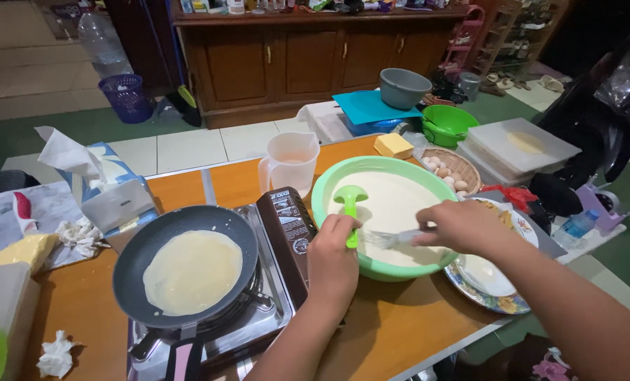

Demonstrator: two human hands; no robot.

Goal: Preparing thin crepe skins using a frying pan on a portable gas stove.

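Tabletop (392, 331): orange-brown wood; it carries the stove, the bowl, the jug and the plate.
Portable stove (258, 324): steel single burner at the front left, with a dark gas compartment on its right side.
Mixing bowl (329, 180): wide, light green, just right of the stove; holds pale cream batter across its whole bottom.
Frying pan (135, 261): dark, on the burner; holds one thin round pale yellow crepe, flat in the middle.
Plate (470, 289): flower-patterned rim, right of the bowl and partly under the right arm; some yellowish food lies at its far side.
Measuring jug (289, 162): clear plastic, behind the stove; contents cannot be told.
Basket (463, 164): woven, behind the bowl; holds eggs.
Left hand (331, 257): at the bowl's near rim, fingers clenched around the green ladle's handle.
Right hand (456, 226): over the bowl's right rim, fingers grasping the whisk.
Green ladle (350, 201): cup resting on the batter, handle pointing to the near rim.
Whisk (389, 238): blurred, its wires low over the batter.
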